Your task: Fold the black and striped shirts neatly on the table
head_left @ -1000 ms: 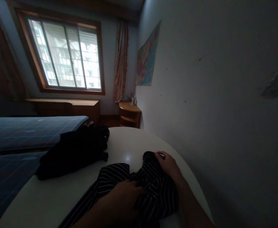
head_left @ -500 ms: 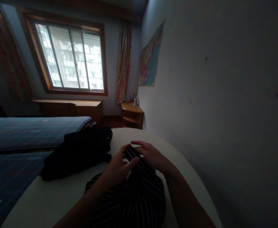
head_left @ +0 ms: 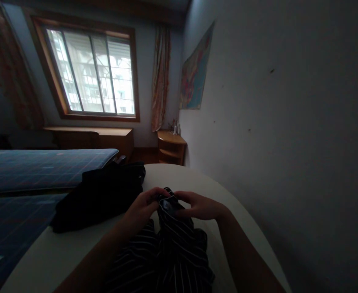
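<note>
A black shirt [head_left: 179, 248] with thin white stripes lies bunched on the white round table [head_left: 191, 175] in front of me. My left hand [head_left: 140, 209] pinches its raised upper end from the left, fingers curled over the edge. From the right, my right hand [head_left: 200, 205] grips the same end, thumb on the near side and fingers behind. Between the hands the cloth is folded open and shows a dark inner side. Whether this end is a cuff or a collar I cannot tell. The lower part of the shirt spreads loosely between my forearms.
A crumpled black cloth [head_left: 105, 195] lies on the table's left side, partly over its edge. Beyond it is a bed with a blue checked mattress [head_left: 44, 169]. A white wall [head_left: 273, 162] runs along the right. A wooden corner shelf [head_left: 171, 140] stands behind.
The striped end of the shirt has been turned and opened between my fingers. My left hand has moved slightly left, and the right has closed in on the cloth.
</note>
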The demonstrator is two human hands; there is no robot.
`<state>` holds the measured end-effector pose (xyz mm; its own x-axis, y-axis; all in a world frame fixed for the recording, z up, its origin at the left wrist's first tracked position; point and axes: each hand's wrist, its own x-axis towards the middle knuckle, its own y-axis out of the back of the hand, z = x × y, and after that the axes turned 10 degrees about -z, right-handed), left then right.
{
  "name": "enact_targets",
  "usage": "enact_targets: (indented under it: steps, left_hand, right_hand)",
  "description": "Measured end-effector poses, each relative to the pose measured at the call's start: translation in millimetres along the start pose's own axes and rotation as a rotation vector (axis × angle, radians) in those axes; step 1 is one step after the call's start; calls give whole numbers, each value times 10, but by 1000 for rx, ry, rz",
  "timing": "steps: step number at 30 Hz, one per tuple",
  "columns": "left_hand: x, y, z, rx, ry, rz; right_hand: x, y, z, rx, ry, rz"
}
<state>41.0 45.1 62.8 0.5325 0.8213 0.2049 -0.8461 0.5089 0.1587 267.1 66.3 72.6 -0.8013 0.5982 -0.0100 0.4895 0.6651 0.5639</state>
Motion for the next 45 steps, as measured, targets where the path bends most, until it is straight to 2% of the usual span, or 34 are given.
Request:
enact_targets:
  steps: [3,5,7,9,11,12,13,15,17,18,20,22,23,26,28,29,33,35,37,40,42,45]
  left_hand:
    - [17,66,-40,-23,99,99]
    - [41,89,-123,-82,168,155]
    - [51,68,-207,-59,184,168]
    - [30,-1,-253,128,118,200]
    - [-21,-99,-244,446,-28,263]
    - [-54,-149,-221,611,-116,255]
    - [-89,-197,-190,758,-197,203]
    - [-152,-275,-121,961,-306,-26]
    - [-194,-327,-70,1051,-326,-275]
    - [-205,-342,-55,1071,-315,-361]
    - [-204,-346,-51,1086,-287,-448]
    - [-181,-302,-68,1078,-287,-427]
    - [-164,-261,-81,1067,-301,-372]
    - [-103,-82,-129,983,-323,-81]
    - [-61,43,-168,863,-274,88]
    - [-41,96,-190,786,-229,134]
    - [36,222,-279,528,-64,237]
    - [68,252,-310,430,-62,311]
    - [89,271,-326,328,-90,368]
    - [101,275,-324,211,-124,395]
    - [103,262,-321,133,-131,372]
    - [118,237,-340,12,-107,345]
  right_hand:
    - [47,-20,22,3,-41,-10]
    - [74,-10,25,-6,-82,83]
    - [86,12,7,-41,-93,229]
    - [86,36,-27,-81,-104,381]
    - [80,53,-57,-93,-124,491]
    - [77,59,-65,-91,-132,525]
    - [73,64,-67,-90,-137,547]
    - [62,76,-54,-99,-145,573]
    - [43,98,-21,-134,-164,604]
    - [28,116,3,-158,-171,620]
    - [-14,168,65,-209,-189,653]
    - [-73,238,144,-255,-225,696]
    - [-108,278,186,-274,-252,725]
    - [-200,388,284,-213,-349,797]
    - [-225,429,308,-31,-371,785]
    - [-221,436,306,76,-359,763]
    - [-145,372,278,354,-238,659]
    - [-108,304,299,396,-178,533]
    - [-76,224,367,420,-118,344]
    - [-9,105,537,498,-103,139]
    - [49,47,651,545,-136,95]
    - [109,25,740,498,-155,102]
